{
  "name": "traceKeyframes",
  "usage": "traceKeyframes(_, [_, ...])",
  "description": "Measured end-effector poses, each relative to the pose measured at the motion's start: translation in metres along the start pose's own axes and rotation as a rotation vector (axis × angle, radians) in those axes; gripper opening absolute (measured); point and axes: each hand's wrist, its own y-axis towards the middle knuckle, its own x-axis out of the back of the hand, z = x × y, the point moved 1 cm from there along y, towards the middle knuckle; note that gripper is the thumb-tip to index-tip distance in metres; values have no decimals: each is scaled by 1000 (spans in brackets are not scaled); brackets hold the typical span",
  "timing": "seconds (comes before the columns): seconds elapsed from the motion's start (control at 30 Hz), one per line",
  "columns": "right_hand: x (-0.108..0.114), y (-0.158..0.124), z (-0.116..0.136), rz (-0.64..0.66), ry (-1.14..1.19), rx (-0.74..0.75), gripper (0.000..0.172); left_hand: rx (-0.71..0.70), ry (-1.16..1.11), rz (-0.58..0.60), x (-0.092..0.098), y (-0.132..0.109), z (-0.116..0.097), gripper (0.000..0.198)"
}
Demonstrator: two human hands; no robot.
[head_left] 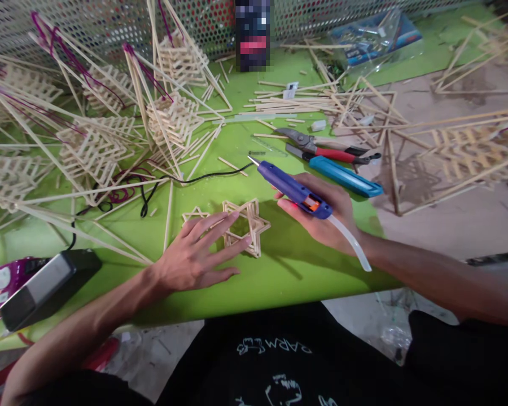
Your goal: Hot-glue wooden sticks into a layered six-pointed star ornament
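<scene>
The star (250, 225), a flat six-pointed frame of pale wooden sticks, is lying on the green worktop (279, 276). The left hand (198, 254) is pressing it with an open grip, fingers spread flat across it. The right hand (330, 223) is closing its grip around a purple glue gun (294, 192), with a translucent glue stick (351, 242) trailing from the back. Red-handled cutters (322, 148) and a teal knife (345, 176) are lying just beyond. A clear plastic bag (372, 36) is holding blue packs, blurred. Stacked stick lattices (173, 115) are crowding the left side.
</scene>
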Motion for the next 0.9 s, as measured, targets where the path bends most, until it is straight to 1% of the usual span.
traceKeyframes(0.07, [4,2,2,-12,-33,9,21,4,13,-3,0,0,0,62])
traceKeyframes(0.13, [9,3,1,-7,-67,29,19,5,18,-9,-1,1,0,62])
traceKeyframes(0.2, [15,4,0,10,-113,81,23,-3,19,-19,-1,2,1,62])
traceKeyframes(0.27, [22,4,-3,18,-152,173,34,-8,22,-20,-1,2,1,61])
traceKeyframes(0.33, [30,4,-6,47,-163,258,39,-10,26,-15,-1,2,1,61])
traceKeyframes(0.43, [40,3,-10,121,-167,343,36,-14,28,-11,0,2,2,60])
traceKeyframes(0.53, [48,-1,-15,171,-207,441,37,-23,22,-2,1,3,2,59])
traceKeyframes(0.67, [53,-5,-15,235,-284,619,41,-30,27,12,3,4,3,61])
traceKeyframes(0.77, [54,-7,-11,256,-336,756,41,-27,28,16,4,5,3,63])
traceKeyframes(0.9, [53,-8,-7,303,-405,868,39,-14,32,26,5,5,2,63])
